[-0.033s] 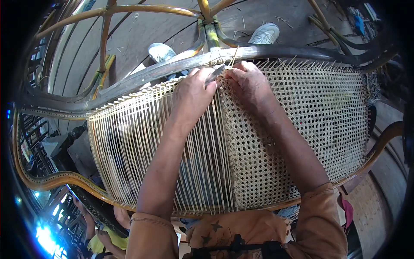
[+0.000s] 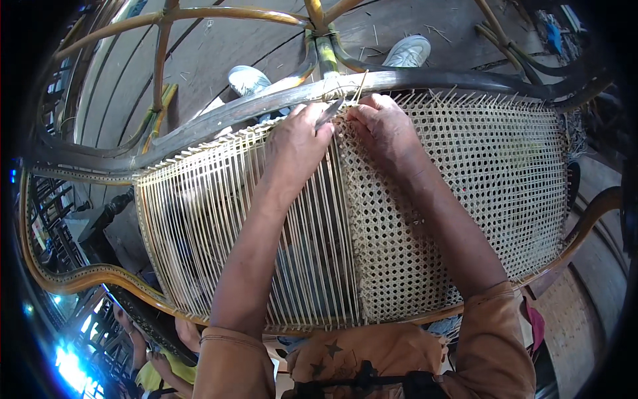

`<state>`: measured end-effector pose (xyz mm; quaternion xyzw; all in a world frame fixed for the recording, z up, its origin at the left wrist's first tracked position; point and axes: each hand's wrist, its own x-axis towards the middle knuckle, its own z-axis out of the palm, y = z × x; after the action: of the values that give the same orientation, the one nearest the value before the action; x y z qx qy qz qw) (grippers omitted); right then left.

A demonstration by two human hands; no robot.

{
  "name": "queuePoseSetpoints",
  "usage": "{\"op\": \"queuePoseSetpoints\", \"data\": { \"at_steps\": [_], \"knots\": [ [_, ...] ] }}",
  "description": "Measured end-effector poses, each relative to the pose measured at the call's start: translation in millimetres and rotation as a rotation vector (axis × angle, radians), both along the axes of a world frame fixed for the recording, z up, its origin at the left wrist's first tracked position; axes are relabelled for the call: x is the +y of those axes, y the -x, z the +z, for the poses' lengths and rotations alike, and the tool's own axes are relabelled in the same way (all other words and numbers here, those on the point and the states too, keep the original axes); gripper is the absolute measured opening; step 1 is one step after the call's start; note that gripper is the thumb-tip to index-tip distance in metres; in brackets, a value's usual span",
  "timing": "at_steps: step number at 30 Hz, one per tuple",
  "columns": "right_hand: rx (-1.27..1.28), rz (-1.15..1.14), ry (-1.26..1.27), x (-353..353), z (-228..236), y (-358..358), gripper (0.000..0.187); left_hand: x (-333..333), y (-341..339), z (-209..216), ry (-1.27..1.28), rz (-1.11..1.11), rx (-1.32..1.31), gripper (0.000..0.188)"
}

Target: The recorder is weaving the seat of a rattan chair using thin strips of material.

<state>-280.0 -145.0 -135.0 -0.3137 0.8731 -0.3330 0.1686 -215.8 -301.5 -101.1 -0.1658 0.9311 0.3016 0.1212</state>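
A: Where do we find the cane panel (image 2: 458,219)?

B: We see it stretched inside the curved wooden frame (image 2: 452,80), with its near edge just by the brown shirt (image 2: 392,346). On the right it is a mesh with small holes; on the left we see mostly straight strips (image 2: 193,226) with gaps between them.

A: And how are the two hands?

B: The left hand (image 2: 298,136) is nearly closed, and it pinches a thin dark blade (image 2: 329,115) between thumb and fingers. The right hand (image 2: 385,124) has its fingers bent over the far edge of the mesh, close to the blade. Its fingertips are partly hidden, so we cannot tell if they grip a strip or only press there.

A: How do we expect the cane to handle?

B: We judge it light and springy, firm along its length, but easy to split under a sharp bend. It looks smooth, so a short end can slip from us. The frame seems rigid enough to take the pull.

A: Then where should we hold?

B: We do best to pinch one strip near its end, close to the frame, with our skin away from the blade.
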Motion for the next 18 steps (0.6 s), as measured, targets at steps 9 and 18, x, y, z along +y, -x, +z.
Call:
{"op": "queuePoseSetpoints", "data": {
  "at_steps": [9,18],
  "knots": [
    [0.034,0.01,0.02,1.0,-1.1,0.1,0.018,0.0,1.9,-1.1,0.064,-0.089,0.122,0.022],
    [-0.074,-0.006,-0.019,2.0,-0.1,0.5,0.017,0.2,0.7,-14.1,0.148,-0.212,0.269,0.022]
  ]
}}
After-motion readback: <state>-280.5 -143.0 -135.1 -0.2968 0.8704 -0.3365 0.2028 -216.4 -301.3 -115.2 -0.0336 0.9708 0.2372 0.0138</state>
